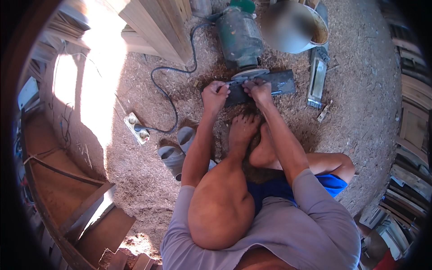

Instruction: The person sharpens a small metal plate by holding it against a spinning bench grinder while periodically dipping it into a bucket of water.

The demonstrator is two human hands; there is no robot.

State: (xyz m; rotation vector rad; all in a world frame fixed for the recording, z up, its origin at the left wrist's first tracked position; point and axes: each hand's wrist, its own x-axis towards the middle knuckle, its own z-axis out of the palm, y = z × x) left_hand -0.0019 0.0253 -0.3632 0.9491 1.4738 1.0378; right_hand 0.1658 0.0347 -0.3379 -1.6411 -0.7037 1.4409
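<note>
Green motor (238, 39), two hands (216, 95) (259, 92) near one disc (253, 73)

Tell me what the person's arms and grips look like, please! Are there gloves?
No gloves! The left grip and right grip are bare hands. Both forearms are bare too, with no watch or bracelet showing. Higher up are short, plain, greyish-purple sleeves. Rings are too small to tell.
</note>
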